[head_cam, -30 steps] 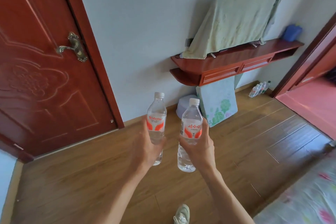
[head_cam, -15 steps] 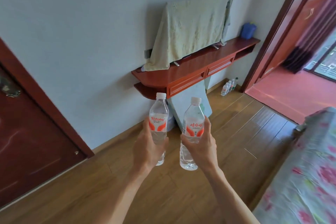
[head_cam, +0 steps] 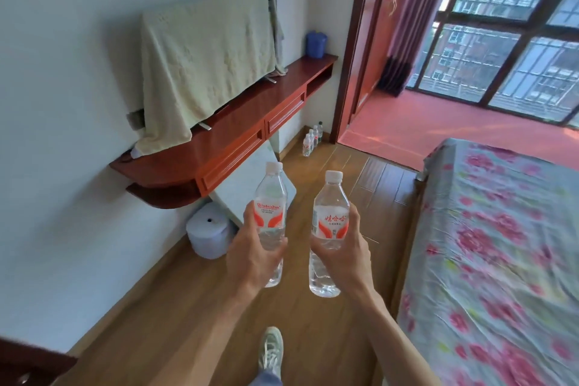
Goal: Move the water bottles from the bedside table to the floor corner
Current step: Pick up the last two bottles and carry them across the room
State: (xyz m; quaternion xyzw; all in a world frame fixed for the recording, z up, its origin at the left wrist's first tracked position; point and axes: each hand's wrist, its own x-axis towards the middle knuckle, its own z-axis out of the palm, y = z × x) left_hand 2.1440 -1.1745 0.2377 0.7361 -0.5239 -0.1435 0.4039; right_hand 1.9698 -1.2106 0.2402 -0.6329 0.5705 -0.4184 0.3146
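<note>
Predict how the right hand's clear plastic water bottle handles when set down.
The clear plastic water bottle in the right hand looks full: probably heavy for its size. Tall, narrow: could tip if nudged. Round: likely rolls if toppled.

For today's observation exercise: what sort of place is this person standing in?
Probably a home bedroom: a bed with a floral sheet, a wall-mounted wooden shelf bearing something draped in cloth, and water bottles standing in the floor corner.
</note>
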